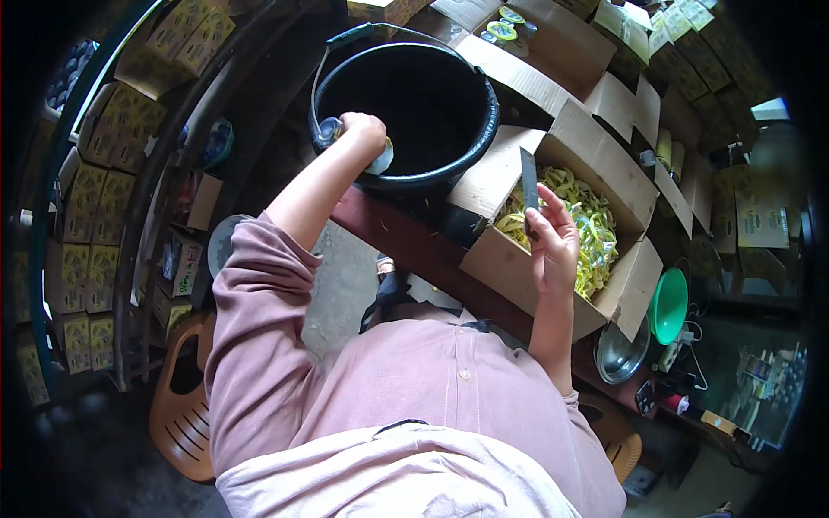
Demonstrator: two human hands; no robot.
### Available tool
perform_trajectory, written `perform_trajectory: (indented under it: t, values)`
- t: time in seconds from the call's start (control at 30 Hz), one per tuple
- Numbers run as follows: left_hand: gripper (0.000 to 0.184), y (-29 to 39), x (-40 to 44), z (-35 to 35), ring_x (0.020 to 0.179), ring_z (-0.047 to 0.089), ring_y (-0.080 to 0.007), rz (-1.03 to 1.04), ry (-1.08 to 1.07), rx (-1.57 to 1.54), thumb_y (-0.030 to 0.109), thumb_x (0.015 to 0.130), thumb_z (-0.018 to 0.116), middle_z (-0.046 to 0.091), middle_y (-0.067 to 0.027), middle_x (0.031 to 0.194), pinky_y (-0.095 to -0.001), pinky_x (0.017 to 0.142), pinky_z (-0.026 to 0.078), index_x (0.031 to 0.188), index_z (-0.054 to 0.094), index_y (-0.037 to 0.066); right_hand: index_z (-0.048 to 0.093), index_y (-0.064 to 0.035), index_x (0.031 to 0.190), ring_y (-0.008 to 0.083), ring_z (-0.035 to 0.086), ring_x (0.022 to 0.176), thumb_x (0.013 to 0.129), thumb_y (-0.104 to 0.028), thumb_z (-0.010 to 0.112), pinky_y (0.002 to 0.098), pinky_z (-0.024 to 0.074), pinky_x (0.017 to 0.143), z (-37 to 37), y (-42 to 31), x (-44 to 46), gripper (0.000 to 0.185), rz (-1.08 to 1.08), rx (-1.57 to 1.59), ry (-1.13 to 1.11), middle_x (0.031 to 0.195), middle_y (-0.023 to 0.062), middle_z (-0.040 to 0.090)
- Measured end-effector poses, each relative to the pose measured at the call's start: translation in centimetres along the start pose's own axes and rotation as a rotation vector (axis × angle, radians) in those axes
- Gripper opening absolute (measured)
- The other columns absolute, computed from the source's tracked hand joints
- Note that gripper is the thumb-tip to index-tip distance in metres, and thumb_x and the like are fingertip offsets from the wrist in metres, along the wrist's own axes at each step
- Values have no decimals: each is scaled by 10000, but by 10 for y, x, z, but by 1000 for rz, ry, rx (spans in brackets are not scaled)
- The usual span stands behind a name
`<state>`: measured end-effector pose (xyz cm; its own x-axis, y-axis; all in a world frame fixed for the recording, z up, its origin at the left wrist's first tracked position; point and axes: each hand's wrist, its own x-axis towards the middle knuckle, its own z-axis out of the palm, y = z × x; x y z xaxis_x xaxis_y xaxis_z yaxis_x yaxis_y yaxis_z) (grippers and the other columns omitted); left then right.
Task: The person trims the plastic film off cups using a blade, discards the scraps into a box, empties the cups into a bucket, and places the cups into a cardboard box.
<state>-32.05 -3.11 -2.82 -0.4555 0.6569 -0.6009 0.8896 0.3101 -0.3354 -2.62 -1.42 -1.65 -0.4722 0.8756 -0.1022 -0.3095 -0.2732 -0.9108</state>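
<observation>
My left hand (364, 134) is closed around a small clear plastic container (329, 132) at the near left rim of a black bucket (406, 179). The container's bluish round end shows on one side of the fist and a pale end on the other; the fingers hide its middle. My right hand (554, 242) pinches a dark flat blade (529, 180) that points up and away from me. Behind that hand, an open cardboard box (509, 268) holds a heap of yellow-green plastic strips (596, 246).
Another open carton (566, 43) with several yellow-lidded cups (501, 30) stands behind. A green bowl (668, 306) and a metal bowl (623, 352) lie at right. Shelves of yellow cartons (86, 203) line the left, near a brown plastic chair (183, 423).
</observation>
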Motion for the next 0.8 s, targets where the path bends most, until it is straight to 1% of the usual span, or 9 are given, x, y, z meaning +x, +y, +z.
perform_trajectory:
  t: [0.07,0.13,0.17,0.4,0.53,0.57,0.67,0.7,0.8]
  values:
    - [371,-4,8,4,1012,563,-217,-10,142,-60,185,699,693,588,-31,1106,-386,812,439,1061,619,161,535,2,1107,53,517,704,736,41,614,164,415,654,-8,-3,-2,380,6,-48,20,796,-10,529]
    - [477,0,-2,0,962,591,-206,-1,5,26,278,563,784,621,-61,1024,-321,778,472,988,640,115,536,0,1107,57,523,704,739,38,613,164,420,652,-11,-4,-2,378,-15,-1,23,797,-9,532]
    - [500,0,-1,1,969,587,-212,21,54,61,314,576,780,616,-62,1038,-323,798,461,1014,632,123,535,0,1108,57,524,704,740,37,613,165,421,653,-14,-4,-3,378,-11,2,25,797,-9,532]
    - [531,-7,-11,-6,965,586,-226,29,-52,-1,347,556,787,616,-76,1031,-318,816,448,1005,636,107,529,0,1119,59,523,700,739,36,614,167,417,650,-20,-3,-7,391,-9,7,38,780,-5,540]
    - [556,-10,-20,-9,948,593,-227,21,47,-24,369,546,789,619,-74,1021,-317,803,460,998,635,84,527,0,1121,57,522,696,739,38,613,163,413,644,-19,0,-4,394,-9,8,32,774,-6,544]
    - [552,-9,-14,-8,956,590,-227,17,-33,-26,356,548,785,617,-79,1022,-332,800,465,998,631,75,527,0,1121,57,522,694,739,38,613,163,414,643,-18,1,-2,394,-12,12,27,775,-6,544]
    - [545,-9,-16,-13,978,579,-229,25,61,-87,342,552,779,612,-89,1028,-347,805,463,1000,627,72,526,1,1123,57,522,692,738,39,613,164,416,642,-16,1,-2,397,-13,26,25,778,-7,543]
    - [519,-8,-16,-12,983,578,-224,49,-87,-6,321,554,774,609,-90,1035,-366,805,461,991,630,80,525,1,1124,57,522,692,738,39,613,165,417,642,-16,1,-2,398,-13,33,26,779,-7,543]
    - [506,-5,-16,-15,974,583,-219,2,81,-38,322,548,775,609,-85,1036,-372,805,459,970,632,81,524,1,1125,57,524,701,739,39,611,165,421,644,-19,3,0,398,-14,33,30,788,-6,543]
